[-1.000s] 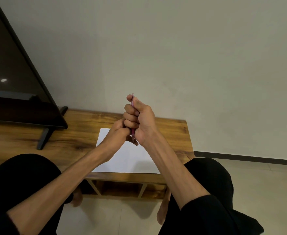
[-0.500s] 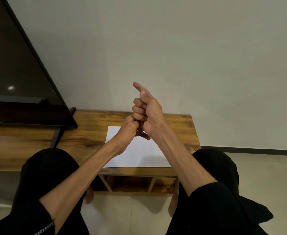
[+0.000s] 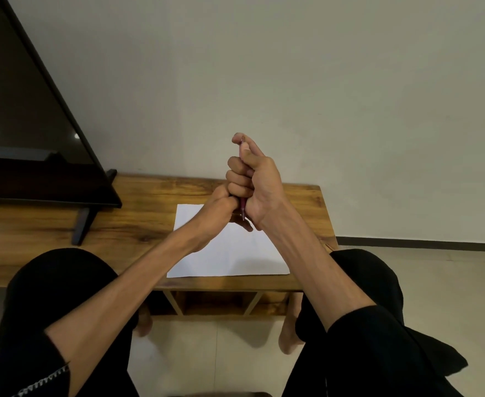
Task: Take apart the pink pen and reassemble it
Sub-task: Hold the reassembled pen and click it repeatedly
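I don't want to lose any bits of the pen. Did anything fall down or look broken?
Nothing stands out. The pink pen is held upright between both hands: the right hand wraps it, the left hand grips its lower end. No loose bits show on the white paper or the wooden table.

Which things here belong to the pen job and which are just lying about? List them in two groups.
Part of the job:
- pink pen, held upright
- right hand, gripping its barrel
- left hand, holding its lower end

Just lying about:
- white sheet of paper on the wooden bench
- television standing on the bench
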